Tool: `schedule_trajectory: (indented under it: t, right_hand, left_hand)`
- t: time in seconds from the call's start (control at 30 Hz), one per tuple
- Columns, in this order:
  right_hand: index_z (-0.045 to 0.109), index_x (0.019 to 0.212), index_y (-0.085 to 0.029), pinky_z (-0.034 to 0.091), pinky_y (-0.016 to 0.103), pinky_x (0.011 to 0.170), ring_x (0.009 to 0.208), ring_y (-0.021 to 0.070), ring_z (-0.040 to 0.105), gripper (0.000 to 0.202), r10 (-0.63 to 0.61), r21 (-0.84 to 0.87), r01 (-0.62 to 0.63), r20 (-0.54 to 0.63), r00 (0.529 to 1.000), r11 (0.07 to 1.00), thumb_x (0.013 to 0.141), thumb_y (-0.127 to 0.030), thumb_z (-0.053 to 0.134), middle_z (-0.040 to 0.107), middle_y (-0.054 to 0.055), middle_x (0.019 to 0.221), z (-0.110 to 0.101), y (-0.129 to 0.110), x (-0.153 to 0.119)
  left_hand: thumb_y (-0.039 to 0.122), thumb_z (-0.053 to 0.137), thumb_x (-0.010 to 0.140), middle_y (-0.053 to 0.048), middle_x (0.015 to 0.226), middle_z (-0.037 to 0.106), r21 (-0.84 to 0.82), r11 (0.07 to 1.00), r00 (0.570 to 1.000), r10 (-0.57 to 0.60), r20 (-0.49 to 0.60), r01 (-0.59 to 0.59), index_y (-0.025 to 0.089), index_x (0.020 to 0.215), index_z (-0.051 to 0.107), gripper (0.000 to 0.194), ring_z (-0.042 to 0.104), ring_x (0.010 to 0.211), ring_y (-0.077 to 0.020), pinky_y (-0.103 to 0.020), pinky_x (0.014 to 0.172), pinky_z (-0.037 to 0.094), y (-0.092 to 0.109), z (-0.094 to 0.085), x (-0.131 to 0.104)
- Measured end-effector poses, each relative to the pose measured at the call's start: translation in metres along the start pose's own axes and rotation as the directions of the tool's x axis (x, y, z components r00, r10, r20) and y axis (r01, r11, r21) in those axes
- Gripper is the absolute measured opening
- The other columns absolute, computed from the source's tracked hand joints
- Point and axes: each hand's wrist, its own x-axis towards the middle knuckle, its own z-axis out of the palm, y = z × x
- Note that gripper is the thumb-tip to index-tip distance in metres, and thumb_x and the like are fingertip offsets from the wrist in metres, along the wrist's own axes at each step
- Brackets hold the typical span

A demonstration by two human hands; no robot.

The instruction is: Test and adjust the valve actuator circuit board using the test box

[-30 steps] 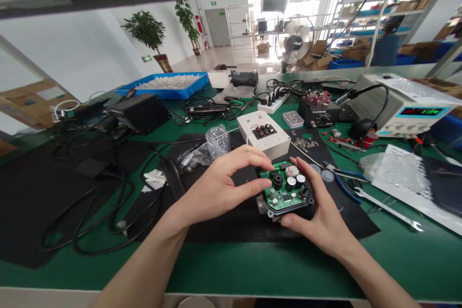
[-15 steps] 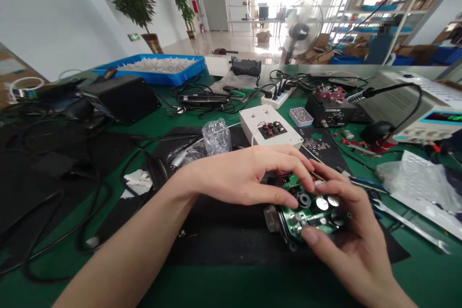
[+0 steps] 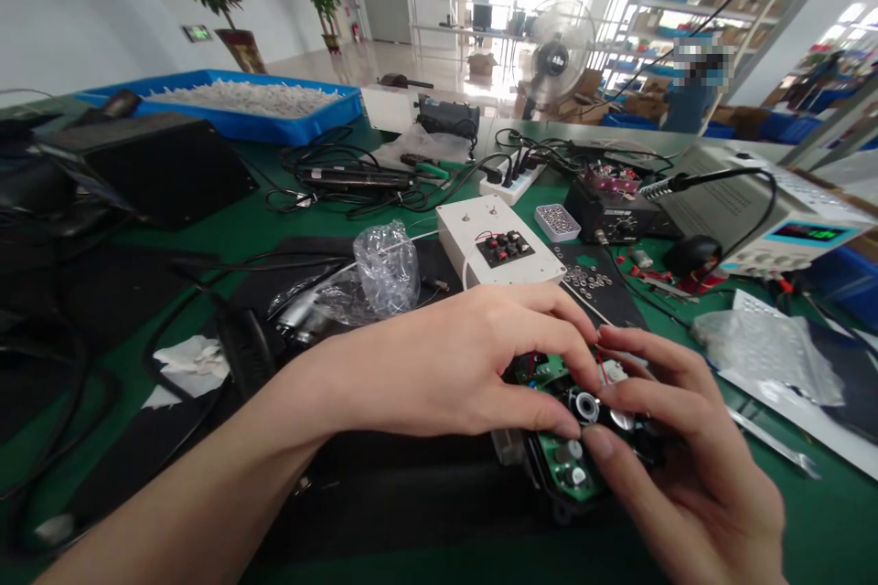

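A green circuit board [image 3: 549, 457] with capacitors and red wires sits in a dark housing on the black mat, near the front of the bench. Near its middle is a black round part [image 3: 586, 407] with a pale ring on top. My left hand [image 3: 480, 366] reaches across from the left, its thumb and index finger closed about this part. From the right, my right hand [image 3: 686, 439] is curled over the board, with thumb and index fingertips against the same part's right side. The right hand's palm and fingers hide the board's right end.
Behind the hands stands a white box [image 3: 494, 242] with switches and terminals. Clear plastic wrap [image 3: 388, 270] lies to its left. On the right are a wrench [image 3: 775, 443], bubble wrap [image 3: 768, 352] and a power supply [image 3: 754, 210]. A blue tray [image 3: 274, 123] holds many small white pieces.
The view has turned slightly. My right thumb has moved up from the board's near edge to the round part. The left thumb and index finger remain around it.
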Motion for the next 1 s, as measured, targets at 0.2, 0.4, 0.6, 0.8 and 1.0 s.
schedule_trajectory:
  t: [0.2, 0.4, 0.6, 0.8, 1.0]
  right_hand:
    - [0.064, 0.125, -0.03, 0.056, 0.053, 0.102, 0.135, 0.0357, 0.063, 0.039, -0.025, 0.021, 0.026, -0.053, 0.998, 0.999, 0.094, -0.009, 0.078, 0.064, 0.013, 0.141, 0.0044, 0.0032, 0.0014]
    - [0.062, 0.121, -0.022, 0.051, 0.04, 0.108, 0.133, 0.0267, 0.064, 0.04, -0.102, 0.051, 0.105, -0.059, 0.993, 0.993, 0.091, 0.001, 0.075, 0.067, 0.012, 0.136, 0.0066, 0.0032, 0.0039]
    - [0.062, 0.122, -0.02, 0.049, 0.037, 0.112, 0.135, 0.0244, 0.062, 0.042, -0.1, 0.066, 0.104, -0.055, 0.993, 0.992, 0.09, 0.004, 0.075, 0.064, 0.013, 0.139, 0.0068, 0.0035, 0.0017]
    - [0.063, 0.12, -0.02, 0.05, 0.037, 0.109, 0.134, 0.0237, 0.062, 0.04, -0.123, 0.052, 0.126, -0.046, 0.991, 0.991, 0.091, 0.005, 0.073, 0.063, 0.012, 0.139, 0.0081, 0.0044, 0.0032]
    - [0.068, 0.12, -0.02, 0.052, 0.038, 0.106, 0.134, 0.0251, 0.062, 0.038, -0.12, 0.055, 0.122, -0.043, 0.992, 0.991, 0.092, 0.005, 0.072, 0.063, 0.014, 0.141, 0.009, 0.004, 0.0029]
  left_hand:
    - [0.024, 0.083, 0.1, -0.009, 0.14, 0.072, 0.044, 0.999, 1.0, 0.011, 0.024, -0.012, 0.026, 0.119, 0.085, 0.02, 0.074, 0.127, -0.0264, -0.037, 0.115, 0.058, 0.0001, 0.0004, -0.0031]
    - [0.025, 0.077, 0.106, -0.011, 0.142, 0.069, 0.07, 0.997, 0.998, 0.042, 0.044, -0.045, 0.02, 0.119, 0.082, 0.015, 0.071, 0.132, -0.0228, -0.029, 0.116, 0.053, -0.0026, 0.0016, -0.004]
    - [0.023, 0.077, 0.105, -0.011, 0.141, 0.068, 0.082, 0.996, 0.998, 0.039, 0.042, -0.042, 0.017, 0.118, 0.082, 0.015, 0.07, 0.131, -0.0222, -0.028, 0.116, 0.053, -0.0026, 0.003, -0.0028]
    - [0.021, 0.079, 0.104, -0.01, 0.14, 0.07, 0.079, 0.997, 0.999, 0.019, 0.039, -0.022, 0.018, 0.116, 0.082, 0.013, 0.072, 0.128, -0.0219, -0.028, 0.114, 0.053, -0.0011, 0.0035, -0.0024]
    - [0.019, 0.078, 0.103, -0.009, 0.138, 0.071, 0.088, 0.996, 1.0, 0.018, 0.025, -0.02, 0.018, 0.116, 0.083, 0.013, 0.073, 0.126, -0.0214, -0.026, 0.11, 0.055, -0.0014, 0.0049, -0.0021]
